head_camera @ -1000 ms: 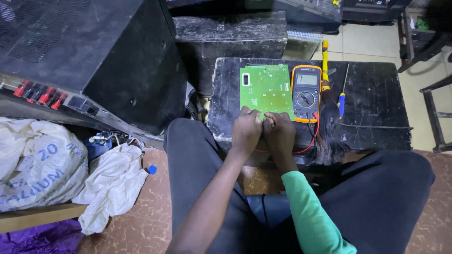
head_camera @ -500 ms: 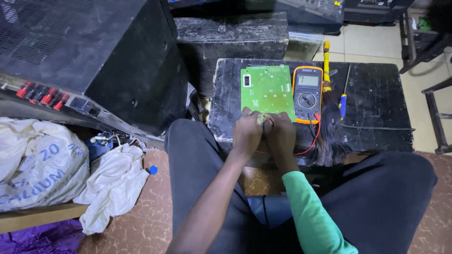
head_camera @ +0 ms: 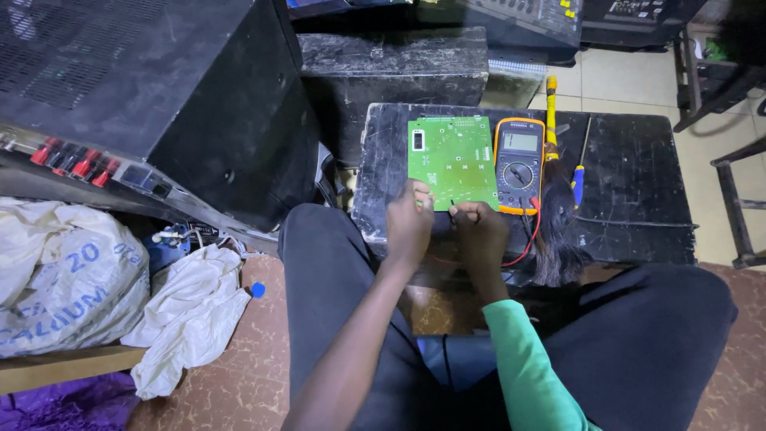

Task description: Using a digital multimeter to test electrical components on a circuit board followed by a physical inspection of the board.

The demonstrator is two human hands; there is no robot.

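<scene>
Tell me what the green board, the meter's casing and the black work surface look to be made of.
Green board: likely rigid laminate, matte green coat, dotted with small solder points. Meter: seemingly a dark plastic body in an orange, perhaps rubbery, sleeve. Black work surface: hard, painted black, scuffed with pale scratches; wood or metal, unclear.

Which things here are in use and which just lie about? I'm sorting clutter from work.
In use: left hand, right hand, green circuit board, multimeter.

Lying about: blue-handled screwdriver, white cloth, black speaker cabinet.
</scene>
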